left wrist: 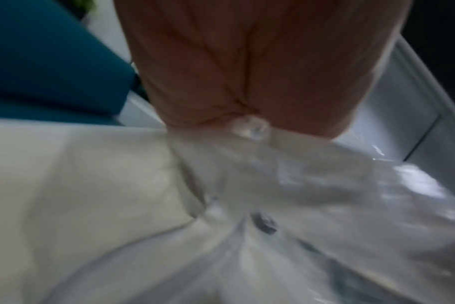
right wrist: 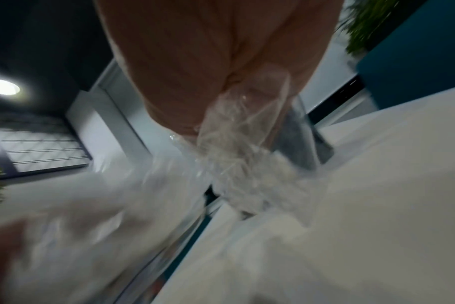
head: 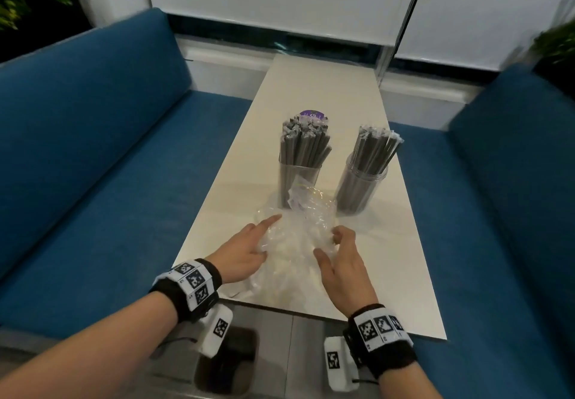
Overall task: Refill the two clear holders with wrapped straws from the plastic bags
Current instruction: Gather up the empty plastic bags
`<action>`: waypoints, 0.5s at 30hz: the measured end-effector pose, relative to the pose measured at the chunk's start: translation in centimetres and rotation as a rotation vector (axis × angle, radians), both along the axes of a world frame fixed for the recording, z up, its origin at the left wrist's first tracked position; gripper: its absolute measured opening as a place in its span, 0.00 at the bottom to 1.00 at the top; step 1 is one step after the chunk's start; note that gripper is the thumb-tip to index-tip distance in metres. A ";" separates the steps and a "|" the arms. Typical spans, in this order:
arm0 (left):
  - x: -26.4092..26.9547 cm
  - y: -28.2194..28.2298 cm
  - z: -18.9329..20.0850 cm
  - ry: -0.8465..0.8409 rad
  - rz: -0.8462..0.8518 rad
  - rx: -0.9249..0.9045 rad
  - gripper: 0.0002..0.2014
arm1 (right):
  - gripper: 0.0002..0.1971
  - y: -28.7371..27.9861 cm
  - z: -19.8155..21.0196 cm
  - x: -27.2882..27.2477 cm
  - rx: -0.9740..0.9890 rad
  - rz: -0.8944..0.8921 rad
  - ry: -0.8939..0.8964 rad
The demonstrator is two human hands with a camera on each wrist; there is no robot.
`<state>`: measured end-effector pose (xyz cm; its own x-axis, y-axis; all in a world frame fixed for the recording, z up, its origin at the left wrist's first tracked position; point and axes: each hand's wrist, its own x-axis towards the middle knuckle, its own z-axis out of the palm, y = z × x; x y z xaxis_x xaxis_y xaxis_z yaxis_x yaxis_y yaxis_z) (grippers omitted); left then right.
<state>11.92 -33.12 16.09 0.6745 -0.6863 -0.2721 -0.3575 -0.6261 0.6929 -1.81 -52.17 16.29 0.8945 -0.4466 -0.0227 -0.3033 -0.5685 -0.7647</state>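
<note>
Two clear holders stand mid-table, both packed with grey wrapped straws: the left holder and the right holder. In front of them lies a crumpled clear plastic bag; no straws show inside it. My left hand grips its left side, index finger stretched forward along the plastic. My right hand has its fingers curled round the bag's right side. The blurred left wrist view shows the bag bunched and pulled taut under my left hand. In the right wrist view, the plastic is gathered in my right hand.
The narrow white table runs away from me between a left blue bench and a right blue bench. A purple-topped round object sits just behind the left holder. The table's near edge is just beneath my wrists.
</note>
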 end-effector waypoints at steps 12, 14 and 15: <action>-7.4 -2.2 2.8 0.371 0.583 -0.670 0.10 | 0.25 0.3 2.2 -2.8 0.257 0.672 -0.031; -7.2 -1.9 2.4 0.330 0.724 -0.655 0.09 | 0.38 -1.4 1.7 -4.5 0.114 0.719 -0.148; -7.1 -1.7 2.0 0.298 0.794 -0.655 0.10 | 0.44 -2.0 1.5 -5.1 -0.015 0.761 -0.179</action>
<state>4.84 -34.83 18.14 0.9594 -0.1524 -0.2374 0.2276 -0.0795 0.9705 -6.89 -54.13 17.82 0.9442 0.2921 0.1521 0.3015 -0.5809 -0.7561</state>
